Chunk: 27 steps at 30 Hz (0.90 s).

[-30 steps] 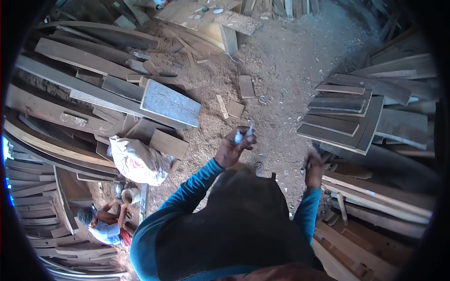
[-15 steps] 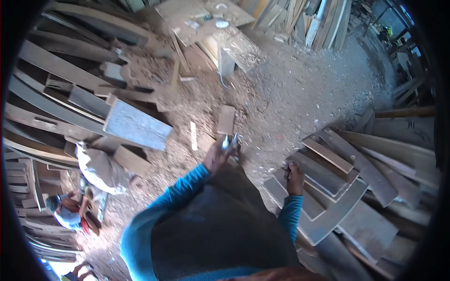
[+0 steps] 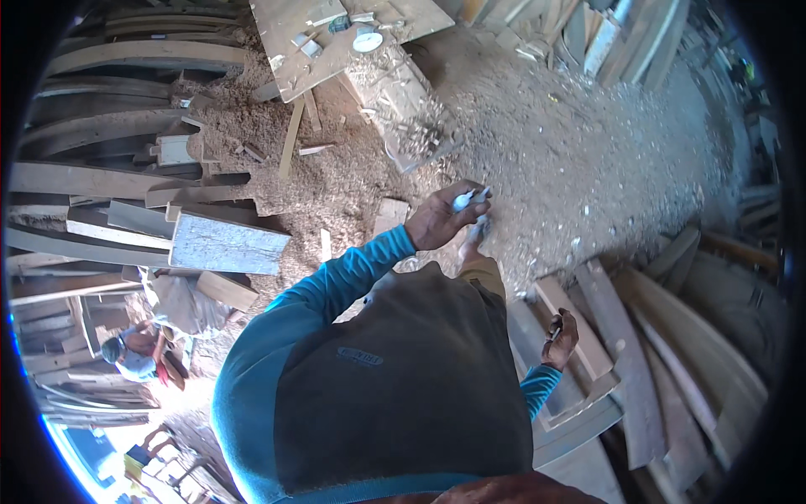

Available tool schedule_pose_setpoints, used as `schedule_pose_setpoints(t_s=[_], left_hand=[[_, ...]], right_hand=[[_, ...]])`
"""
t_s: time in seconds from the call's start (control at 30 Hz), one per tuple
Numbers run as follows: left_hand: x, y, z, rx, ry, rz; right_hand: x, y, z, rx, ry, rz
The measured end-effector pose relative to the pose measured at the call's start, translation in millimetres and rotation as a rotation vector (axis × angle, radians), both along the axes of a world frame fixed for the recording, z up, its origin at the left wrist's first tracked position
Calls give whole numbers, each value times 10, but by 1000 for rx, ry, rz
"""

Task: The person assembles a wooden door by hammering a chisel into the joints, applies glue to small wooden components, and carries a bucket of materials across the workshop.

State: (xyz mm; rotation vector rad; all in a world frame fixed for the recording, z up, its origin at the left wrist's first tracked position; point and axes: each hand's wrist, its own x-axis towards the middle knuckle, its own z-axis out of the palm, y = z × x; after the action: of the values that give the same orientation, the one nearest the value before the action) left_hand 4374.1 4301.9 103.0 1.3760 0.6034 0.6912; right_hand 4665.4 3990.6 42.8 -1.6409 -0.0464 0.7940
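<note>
My left hand (image 3: 443,220) is out in front of me over the dusty floor, fingers curled round a small white object with a pale, pointed tip (image 3: 464,200). A second tip shows beside it; the kind is unclear. My right hand (image 3: 564,343) hangs lower at my right side, closed on a small, light, thin thing (image 3: 555,333) too small to name. Below that hand lies a plank (image 3: 578,329) on a stack of boards. I cannot tell whether the hand touches it. My bare foot (image 3: 473,244) shows just below the left hand.
A low workbench (image 3: 285,50) with shavings and a white round dish (image 3: 367,41) stands ahead. Curved timbers (image 3: 101,181) and a rough block (image 3: 227,244) line the left. More boards (image 3: 642,395) lean at right. A person (image 3: 138,357) sits at lower left.
My left hand has moved forward and to the right, still holding the white object. My right hand has shifted right over the boards. My foot has come into sight, and the whole view has turned.
</note>
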Motion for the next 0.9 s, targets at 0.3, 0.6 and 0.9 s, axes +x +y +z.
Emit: schedule_pose_setpoints(t_s=[0.3,0.6,0.9], left_hand=[[708,1138,-152,-282,-123,533],[1110,2256,-1010,-160,30,1017],[1556,2993,-1120,-357,272,1316]], right_hand=[[1490,4029,1000,-89,-379,741],[816,7315,312,105,-576,1526],[-551,8930,-713,135,-961,1943]])
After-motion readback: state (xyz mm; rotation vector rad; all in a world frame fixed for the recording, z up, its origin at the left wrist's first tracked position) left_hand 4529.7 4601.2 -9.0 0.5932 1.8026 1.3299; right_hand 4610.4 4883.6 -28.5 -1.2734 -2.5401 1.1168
